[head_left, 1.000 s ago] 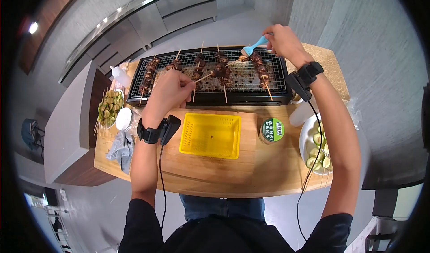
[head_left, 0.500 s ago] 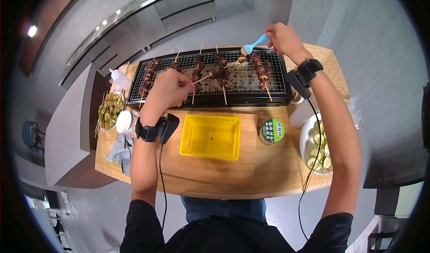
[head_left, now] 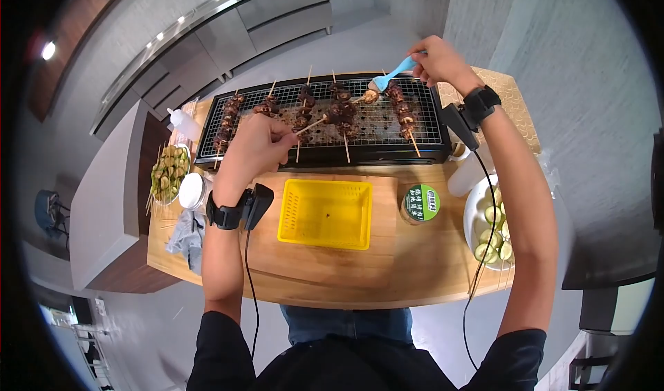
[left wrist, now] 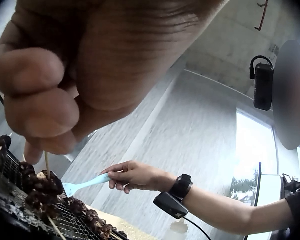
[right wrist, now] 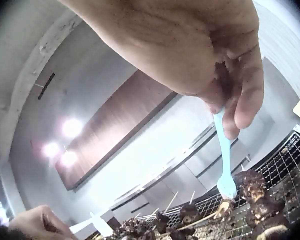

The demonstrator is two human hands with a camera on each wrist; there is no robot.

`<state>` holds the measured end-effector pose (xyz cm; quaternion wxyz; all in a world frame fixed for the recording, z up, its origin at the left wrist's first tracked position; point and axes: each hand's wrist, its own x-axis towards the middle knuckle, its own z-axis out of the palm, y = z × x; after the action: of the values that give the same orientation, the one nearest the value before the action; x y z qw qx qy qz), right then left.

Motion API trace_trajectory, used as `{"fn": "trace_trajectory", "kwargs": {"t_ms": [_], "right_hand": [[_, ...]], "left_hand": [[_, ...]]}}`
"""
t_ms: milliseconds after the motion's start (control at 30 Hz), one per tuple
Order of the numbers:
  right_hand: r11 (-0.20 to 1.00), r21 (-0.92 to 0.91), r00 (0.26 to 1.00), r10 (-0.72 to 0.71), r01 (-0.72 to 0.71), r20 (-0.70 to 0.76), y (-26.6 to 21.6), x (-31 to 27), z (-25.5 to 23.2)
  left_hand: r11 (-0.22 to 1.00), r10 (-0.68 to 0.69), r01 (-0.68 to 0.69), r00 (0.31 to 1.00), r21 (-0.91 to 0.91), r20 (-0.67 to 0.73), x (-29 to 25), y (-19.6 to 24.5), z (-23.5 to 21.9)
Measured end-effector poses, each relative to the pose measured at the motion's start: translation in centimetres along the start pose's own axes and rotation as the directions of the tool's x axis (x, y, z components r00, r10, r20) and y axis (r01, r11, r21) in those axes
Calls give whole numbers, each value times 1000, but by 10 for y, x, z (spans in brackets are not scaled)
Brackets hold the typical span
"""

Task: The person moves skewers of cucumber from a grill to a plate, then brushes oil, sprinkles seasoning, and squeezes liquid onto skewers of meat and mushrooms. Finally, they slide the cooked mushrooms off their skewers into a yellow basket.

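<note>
My left hand [head_left: 257, 145] pinches the near end of a wooden skewer [head_left: 312, 125] over the grill. The skewer slants up to the right, across another skewer of dark brown pieces [head_left: 344, 129], and carries a pale piece [head_left: 371, 96] near its far tip. In my right hand [head_left: 443, 62] is the handle of a light blue basting brush [head_left: 398, 72]. The brush's bristles are right at that pale piece, as the right wrist view also shows, where the brush [right wrist: 225, 165] points down. Several more dark skewers lie across the grill [head_left: 277, 157].
Before the grill, a yellow basket [head_left: 287, 237] stands on a wooden board [head_left: 384, 259], beside a green-lidded jar [head_left: 420, 203]. A plate of sliced vegetable skewers [head_left: 472, 242] is at right. At left are another skewer plate [head_left: 171, 173], a white-lidded jar [head_left: 192, 189], a squeeze bottle [head_left: 182, 122] and a grey cloth [head_left: 185, 235].
The brush head has shifted slightly toward me and left, and the held skewer's pale tip has dropped a little toward me too. Both hands keep their hold.
</note>
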<state>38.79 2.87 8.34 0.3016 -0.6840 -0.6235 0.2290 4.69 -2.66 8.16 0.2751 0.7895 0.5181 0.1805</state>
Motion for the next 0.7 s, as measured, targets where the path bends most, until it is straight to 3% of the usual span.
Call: {"fn": "trace_trajectory", "kwargs": {"t_ms": [367,700], "right_hand": [[986,167,996,-19,4,87,18,-7,-8],[979,198,998,-56,48,37,9,-34,-20]], "left_hand": [[998,-11,11,1000,-61,0,-14,-17,3],[973,-13,1,999,-233,-52,-21,-42,13]]}}
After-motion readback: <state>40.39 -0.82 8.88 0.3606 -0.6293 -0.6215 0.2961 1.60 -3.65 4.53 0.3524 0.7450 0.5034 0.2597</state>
